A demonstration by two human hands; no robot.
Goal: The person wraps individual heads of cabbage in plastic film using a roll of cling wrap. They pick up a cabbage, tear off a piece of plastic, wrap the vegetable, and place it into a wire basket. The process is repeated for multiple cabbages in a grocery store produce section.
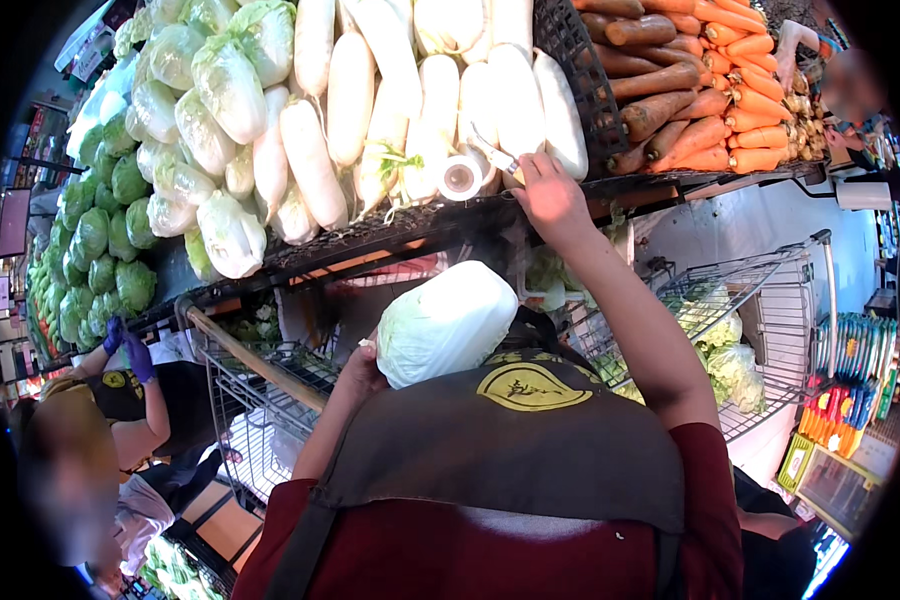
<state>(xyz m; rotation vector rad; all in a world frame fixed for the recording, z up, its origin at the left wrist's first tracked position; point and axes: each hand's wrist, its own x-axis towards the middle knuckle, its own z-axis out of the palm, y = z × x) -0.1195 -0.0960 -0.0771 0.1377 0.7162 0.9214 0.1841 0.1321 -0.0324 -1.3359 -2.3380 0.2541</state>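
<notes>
A pale napa cabbage (450, 322) lies tilted in front of my apron, its white base toward the upper right. My left hand (361, 367) supports its left side, and the far fingers are hidden beneath it. At the display's front edge, my right hand (553, 196) closes around the yellowish handle of a small knife-like tool (502, 159). Its metal end points up and left over the white radishes (521, 97). Just left of this tool, a white roll of tape (461, 178) rests against the radishes.
Napa cabbages (229, 90) and round green cabbages (131, 172) fill the display's left; carrots (757, 97) fill its right. Wire carts (259, 367) stand on both sides, the right one holding leafy heads (731, 367). A person with purple gloves (139, 356) works at left; another person's arm (791, 49) appears upper right.
</notes>
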